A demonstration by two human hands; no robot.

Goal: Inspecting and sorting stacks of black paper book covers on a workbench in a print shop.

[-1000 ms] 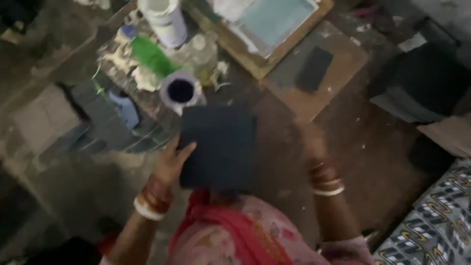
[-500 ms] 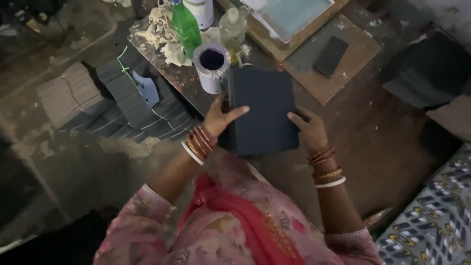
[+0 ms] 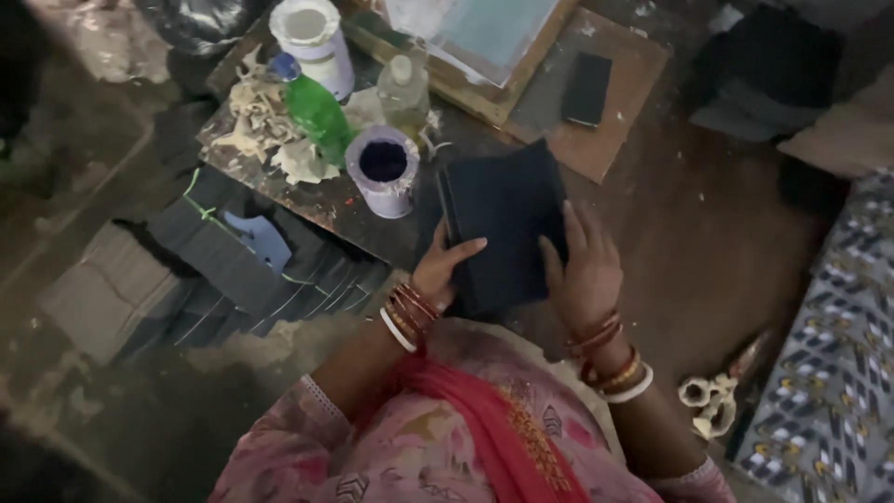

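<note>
You've got the dark stack (image 3: 507,224) gripped in both hands, held up just over your lap. Your left hand (image 3: 445,270) curls around its lower left edge, thumb laid across the face. Your right hand (image 3: 585,275) clamps the right edge, fingers spread flat on top.

Everything sits on a rough, stained floor (image 3: 717,242). Just past the stack there's a paint-splattered board (image 3: 307,200) with a purple tub (image 3: 385,169) of dark stuff, touching or nearly touching the stack's top left corner. Behind that you can see a green bottle (image 3: 317,110), a clear bottle (image 3: 404,91) and a white jar (image 3: 312,37), plus crumpled rags (image 3: 265,130).

Further out sits a framed screen (image 3: 484,37), with a brown board (image 3: 615,102) beside it carrying one small dark card (image 3: 587,88). To your left, fanned dark sheets (image 3: 242,270) lie on the floor, with a grey pile (image 3: 107,293) next to them. Scissors (image 3: 708,401) lie by your right elbow, near a patterned cloth (image 3: 829,373).
</note>
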